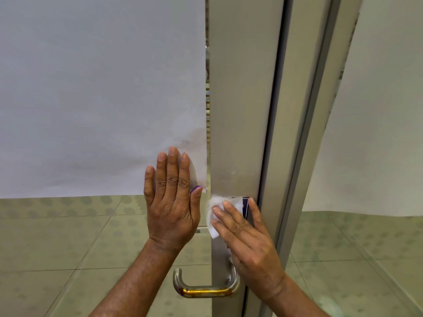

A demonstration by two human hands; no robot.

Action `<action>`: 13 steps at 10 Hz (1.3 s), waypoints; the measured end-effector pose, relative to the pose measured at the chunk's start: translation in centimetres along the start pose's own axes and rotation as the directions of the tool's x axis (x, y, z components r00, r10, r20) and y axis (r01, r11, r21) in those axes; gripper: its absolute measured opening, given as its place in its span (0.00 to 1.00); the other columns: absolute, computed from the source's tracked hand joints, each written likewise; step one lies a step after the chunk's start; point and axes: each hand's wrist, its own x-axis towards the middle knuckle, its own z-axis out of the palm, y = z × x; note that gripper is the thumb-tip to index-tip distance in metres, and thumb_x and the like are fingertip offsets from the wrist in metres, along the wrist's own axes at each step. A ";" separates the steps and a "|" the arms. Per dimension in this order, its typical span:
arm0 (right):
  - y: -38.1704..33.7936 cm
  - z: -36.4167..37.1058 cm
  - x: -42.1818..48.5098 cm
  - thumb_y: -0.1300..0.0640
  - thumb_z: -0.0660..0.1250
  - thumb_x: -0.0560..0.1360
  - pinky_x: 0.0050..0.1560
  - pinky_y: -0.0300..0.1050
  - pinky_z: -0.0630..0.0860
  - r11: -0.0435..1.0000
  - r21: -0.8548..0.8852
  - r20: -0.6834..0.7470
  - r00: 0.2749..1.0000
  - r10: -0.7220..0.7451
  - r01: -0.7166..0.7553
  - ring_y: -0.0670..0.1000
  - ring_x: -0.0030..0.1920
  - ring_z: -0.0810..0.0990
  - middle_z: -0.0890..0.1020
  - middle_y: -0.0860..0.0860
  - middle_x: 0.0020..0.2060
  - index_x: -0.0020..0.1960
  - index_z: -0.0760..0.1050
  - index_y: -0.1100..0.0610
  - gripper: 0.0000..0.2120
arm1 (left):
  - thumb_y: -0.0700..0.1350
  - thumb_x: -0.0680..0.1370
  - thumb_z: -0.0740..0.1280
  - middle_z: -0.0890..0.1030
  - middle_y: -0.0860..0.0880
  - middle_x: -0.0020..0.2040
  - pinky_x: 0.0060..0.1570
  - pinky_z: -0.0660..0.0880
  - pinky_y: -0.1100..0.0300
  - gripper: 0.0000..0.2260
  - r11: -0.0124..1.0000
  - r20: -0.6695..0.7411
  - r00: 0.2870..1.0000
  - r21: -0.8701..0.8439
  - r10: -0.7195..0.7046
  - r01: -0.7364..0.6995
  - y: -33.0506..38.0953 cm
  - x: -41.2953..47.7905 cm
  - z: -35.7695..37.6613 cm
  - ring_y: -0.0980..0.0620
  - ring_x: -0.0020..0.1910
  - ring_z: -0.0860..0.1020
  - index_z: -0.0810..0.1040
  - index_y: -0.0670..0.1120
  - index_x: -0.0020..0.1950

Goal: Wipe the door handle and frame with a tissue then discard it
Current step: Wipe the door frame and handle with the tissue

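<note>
brushed metal door frame (pixel 240 110), flat and upright, beside frosted glass pane (pixel 103 88). curved tubular door handle (pixel 206 290) below, steel with brassy, worn patches along its bar. thin white tissue (pixel 214 212), crumpled, pressed flat against the frame above the handle under the right hand (pixel 247 239), fingers extended, not clenched. purple-and-white label (pixel 243 205) partly covered there, writing unreadable. left hand (pixel 171 202) spread open, palm against the glass, holding nothing. speckled floor tiles (pixel 68 248) seen through the clear lower glass.
</note>
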 end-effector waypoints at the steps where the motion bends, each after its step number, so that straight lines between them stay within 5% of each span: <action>1: -0.9 0.5 0.4 0.69 0.53 0.83 0.78 0.65 0.54 1.000 0.015 -0.005 1.000 0.002 -0.002 0.55 0.77 0.66 0.69 0.55 0.75 0.75 0.65 0.60 0.21 | 0.52 0.88 0.49 0.46 0.47 0.86 0.84 0.44 0.47 0.26 1.000 -0.008 1.000 -0.002 0.001 -0.001 0.0 0.0 -0.1 0.47 0.85 0.48 0.50 0.44 0.85; 2: -1.0 0.4 -1.9 0.64 0.51 0.86 0.79 0.62 0.53 1.000 -0.015 0.113 0.993 -0.025 0.027 0.54 0.78 0.65 0.70 0.54 0.75 0.74 0.67 0.59 0.18 | 0.52 0.88 0.49 0.46 0.47 0.86 0.84 0.44 0.47 0.26 1.000 -0.005 1.000 -0.009 0.003 -0.004 0.1 0.0 -0.2 0.47 0.85 0.48 0.49 0.44 0.85; 4: -1.7 0.0 -0.7 0.71 0.57 0.79 0.79 0.62 0.54 0.992 0.005 -0.012 0.992 0.127 -0.127 0.54 0.77 0.66 0.70 0.54 0.74 0.74 0.68 0.60 0.24 | 0.52 0.88 0.50 0.46 0.48 0.86 0.84 0.44 0.48 0.27 1.000 -0.017 1.000 -0.006 0.000 0.000 0.2 0.1 -0.1 0.47 0.86 0.48 0.49 0.44 0.85; 5: -2.9 0.6 0.3 0.67 0.49 0.84 0.79 0.61 0.53 0.986 0.032 -0.024 0.986 0.166 -0.165 0.54 0.77 0.67 0.72 0.54 0.73 0.72 0.71 0.61 0.20 | 0.52 0.88 0.50 0.46 0.48 0.86 0.84 0.44 0.48 0.26 1.000 -0.019 1.000 -0.003 0.001 -0.001 0.2 0.1 -0.1 0.47 0.86 0.48 0.50 0.44 0.85; 6: -3.1 0.5 -1.5 0.67 0.49 0.84 0.80 0.59 0.51 0.991 -0.010 0.059 0.989 0.135 -0.135 0.52 0.77 0.66 0.73 0.53 0.72 0.73 0.70 0.59 0.21 | 0.52 0.88 0.49 0.45 0.48 0.86 0.84 0.44 0.48 0.27 1.000 -0.012 1.000 -0.009 0.001 -0.001 0.2 0.1 -0.2 0.47 0.86 0.48 0.49 0.44 0.85; 9: -2.5 0.7 -0.2 0.68 0.49 0.84 0.79 0.62 0.53 0.992 0.004 0.003 0.992 0.123 -0.123 0.54 0.77 0.67 0.74 0.55 0.72 0.72 0.71 0.61 0.21 | 0.52 0.88 0.50 0.45 0.48 0.86 0.84 0.44 0.47 0.27 1.000 -0.010 1.000 0.002 -0.003 0.003 0.1 0.0 -0.1 0.47 0.86 0.48 0.50 0.44 0.85; 10: -2.0 0.0 -2.9 0.66 0.56 0.82 0.80 0.59 0.50 0.999 -0.043 0.133 0.990 0.039 -0.033 0.52 0.77 0.66 0.72 0.53 0.73 0.74 0.69 0.59 0.20 | 0.52 0.88 0.50 0.46 0.48 0.86 0.84 0.45 0.47 0.27 1.000 -0.015 1.000 -0.005 0.001 -0.001 0.2 0.1 -0.1 0.47 0.86 0.48 0.50 0.44 0.85; 11: -1.2 -0.6 -2.0 0.68 0.61 0.78 0.80 0.59 0.52 0.998 -0.035 0.068 0.996 0.062 -0.060 0.53 0.77 0.66 0.71 0.54 0.74 0.75 0.66 0.59 0.26 | 0.52 0.88 0.50 0.46 0.48 0.86 0.84 0.45 0.47 0.27 1.000 -0.013 1.000 0.001 -0.001 0.001 0.2 0.1 -0.1 0.47 0.86 0.48 0.50 0.44 0.85; 12: -1.3 -0.1 1.1 0.72 0.56 0.80 0.79 0.63 0.54 0.992 0.036 -0.072 0.990 0.123 -0.120 0.55 0.76 0.68 0.73 0.55 0.73 0.74 0.66 0.60 0.24 | 0.52 0.88 0.50 0.45 0.48 0.86 0.84 0.45 0.47 0.27 1.000 -0.011 1.000 0.003 -0.004 0.004 0.1 0.0 0.0 0.47 0.86 0.48 0.50 0.44 0.85; 13: -2.0 0.5 0.1 0.67 0.50 0.85 0.79 0.61 0.55 0.997 0.028 -0.002 0.998 0.069 -0.069 0.54 0.77 0.67 0.72 0.55 0.73 0.74 0.67 0.60 0.19 | 0.52 0.88 0.50 0.46 0.47 0.86 0.84 0.45 0.47 0.27 1.000 -0.009 1.000 0.008 -0.001 0.001 0.1 0.0 -0.1 0.47 0.86 0.48 0.50 0.44 0.85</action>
